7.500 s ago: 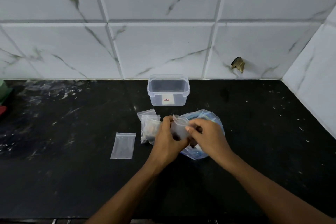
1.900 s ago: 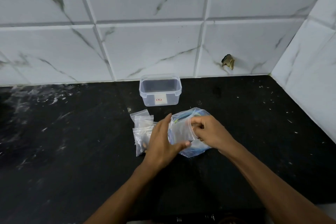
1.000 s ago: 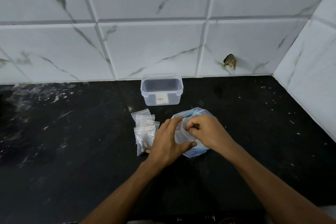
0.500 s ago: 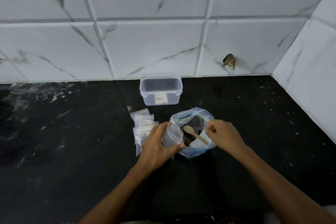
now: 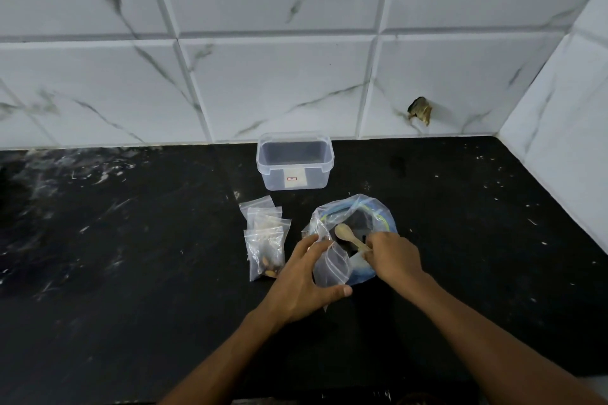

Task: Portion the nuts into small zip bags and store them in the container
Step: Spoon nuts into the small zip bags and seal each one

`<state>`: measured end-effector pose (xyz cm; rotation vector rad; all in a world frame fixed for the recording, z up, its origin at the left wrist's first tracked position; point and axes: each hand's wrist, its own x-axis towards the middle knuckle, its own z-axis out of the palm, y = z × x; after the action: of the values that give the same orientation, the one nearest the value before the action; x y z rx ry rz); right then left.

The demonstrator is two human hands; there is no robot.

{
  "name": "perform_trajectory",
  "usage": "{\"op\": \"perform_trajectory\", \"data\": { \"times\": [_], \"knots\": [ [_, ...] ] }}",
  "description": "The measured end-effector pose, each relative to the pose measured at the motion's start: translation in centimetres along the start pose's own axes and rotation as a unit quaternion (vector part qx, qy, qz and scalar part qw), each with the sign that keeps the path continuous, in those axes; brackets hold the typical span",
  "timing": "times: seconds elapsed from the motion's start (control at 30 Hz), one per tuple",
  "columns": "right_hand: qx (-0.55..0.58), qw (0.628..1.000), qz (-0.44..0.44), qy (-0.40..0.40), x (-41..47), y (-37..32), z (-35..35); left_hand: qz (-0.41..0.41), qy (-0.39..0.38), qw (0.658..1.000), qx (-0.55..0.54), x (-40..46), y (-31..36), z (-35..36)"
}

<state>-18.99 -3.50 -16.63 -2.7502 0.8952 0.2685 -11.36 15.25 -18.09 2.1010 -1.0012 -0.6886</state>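
My left hand [image 5: 304,276] holds a small clear zip bag [image 5: 330,268] upright with its mouth open, beside the large plastic bag of nuts [image 5: 378,214]. My right hand [image 5: 393,256] grips the handle of a small wooden spoon [image 5: 345,233], whose bowl lies over the big bag's opening. To the left lies a pile of small zip bags [image 5: 265,233], the nearest showing nuts inside. An open clear plastic container [image 5: 294,159] stands behind them near the wall.
The black stone counter [image 5: 131,256] runs left and forward. White marble-tiled walls close the back and the right side [image 5: 559,141]. A chipped hole [image 5: 419,110] marks the back wall.
My right hand left the small bag's mouth and took hold of the wooden spoon. My left hand kept the small bag and turned it upright beside the big bag.
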Motion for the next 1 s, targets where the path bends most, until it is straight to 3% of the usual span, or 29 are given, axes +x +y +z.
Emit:
{"op": "perform_trajectory", "data": {
  "times": [0.23,0.53,0.73,1.0],
  "knots": [
    [0.04,0.989,-0.077,0.118,0.6,2.2,-3.5,-0.001,0.006,1.0,-0.017,-0.1,-0.5,-0.2],
    [-0.018,0.962,-0.267,0.047,1.5,1.9,-4.2,0.045,0.006,0.999,0.027,0.4,0.8,-0.4],
    [-0.013,0.952,-0.303,0.048,2.1,1.8,-3.6,0.034,0.004,0.998,0.045,0.7,0.5,-0.5],
    [0.03,0.959,-0.28,0.038,2.1,2.0,-3.4,0.02,0.006,0.999,0.028,0.7,0.9,-0.8]
  ]
}}
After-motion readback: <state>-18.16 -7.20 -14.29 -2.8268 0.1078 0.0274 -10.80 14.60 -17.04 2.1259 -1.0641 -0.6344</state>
